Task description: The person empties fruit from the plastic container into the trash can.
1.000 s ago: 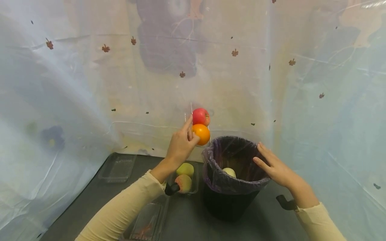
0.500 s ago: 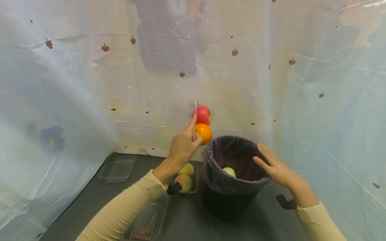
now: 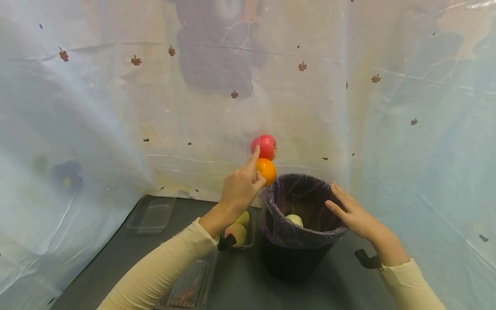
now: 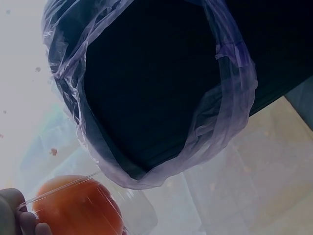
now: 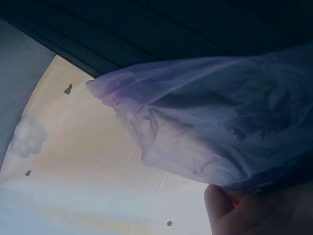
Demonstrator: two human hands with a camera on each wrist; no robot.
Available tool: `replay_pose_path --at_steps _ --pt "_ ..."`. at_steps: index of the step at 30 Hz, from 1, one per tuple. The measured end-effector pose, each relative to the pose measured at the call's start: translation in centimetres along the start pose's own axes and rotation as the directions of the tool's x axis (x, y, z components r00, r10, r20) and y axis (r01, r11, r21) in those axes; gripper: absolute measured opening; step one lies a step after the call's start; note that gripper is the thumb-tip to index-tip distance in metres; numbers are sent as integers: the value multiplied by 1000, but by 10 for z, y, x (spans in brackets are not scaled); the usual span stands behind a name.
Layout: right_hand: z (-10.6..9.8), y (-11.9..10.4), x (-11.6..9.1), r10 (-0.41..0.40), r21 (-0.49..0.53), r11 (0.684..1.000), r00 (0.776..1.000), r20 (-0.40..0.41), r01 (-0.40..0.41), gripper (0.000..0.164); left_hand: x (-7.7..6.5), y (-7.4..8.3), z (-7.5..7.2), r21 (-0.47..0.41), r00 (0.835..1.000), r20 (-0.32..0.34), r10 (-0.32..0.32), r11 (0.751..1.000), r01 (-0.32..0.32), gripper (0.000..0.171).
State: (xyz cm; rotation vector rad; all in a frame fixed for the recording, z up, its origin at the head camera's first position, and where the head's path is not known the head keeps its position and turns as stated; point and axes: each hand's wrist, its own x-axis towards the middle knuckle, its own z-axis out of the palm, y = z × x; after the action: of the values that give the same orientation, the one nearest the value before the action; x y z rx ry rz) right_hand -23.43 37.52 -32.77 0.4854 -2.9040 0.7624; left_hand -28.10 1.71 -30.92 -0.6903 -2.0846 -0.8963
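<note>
My left hand (image 3: 241, 187) pinches the edge of a transparent plastic container (image 4: 139, 210), tilted up just left of a waste bin (image 3: 294, 262). An orange (image 3: 266, 171) and, beyond it, a red apple (image 3: 265, 146) sit in that container. In the left wrist view the orange (image 4: 78, 205) shows beside my fingertips, below the bin's opening. A thin purple bag (image 3: 310, 239) lines the bin and folds over its rim. One pale round fruit (image 3: 294, 220) is visible inside. With fairly straight fingers, my right hand (image 3: 360, 219) rests on the bin's right rim.
Behind my left wrist, a transparent tray (image 3: 252, 234) holds two yellowish fruits (image 3: 237, 234). Another transparent tray (image 3: 149, 215) lies at the table's back left, and a further one (image 3: 190, 282) near the front. Patterned plastic sheeting (image 3: 310, 107) surrounds the dark table (image 3: 112, 258).
My left hand has moved right and slightly up, bringing the container with the apple and orange closer to the bin. My right hand has stayed at the rim.
</note>
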Motion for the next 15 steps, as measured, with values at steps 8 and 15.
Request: replay_pose_path --at_steps 8,15 --pt "0 -1 -1 5 -5 1000 1000 1 -5 80 -3 0 4 83 993 -44 112 991 -108 76" --pt "0 -1 -1 9 -8 1000 1000 2 -9 80 -3 2 4 111 985 -34 168 980 -163 74"
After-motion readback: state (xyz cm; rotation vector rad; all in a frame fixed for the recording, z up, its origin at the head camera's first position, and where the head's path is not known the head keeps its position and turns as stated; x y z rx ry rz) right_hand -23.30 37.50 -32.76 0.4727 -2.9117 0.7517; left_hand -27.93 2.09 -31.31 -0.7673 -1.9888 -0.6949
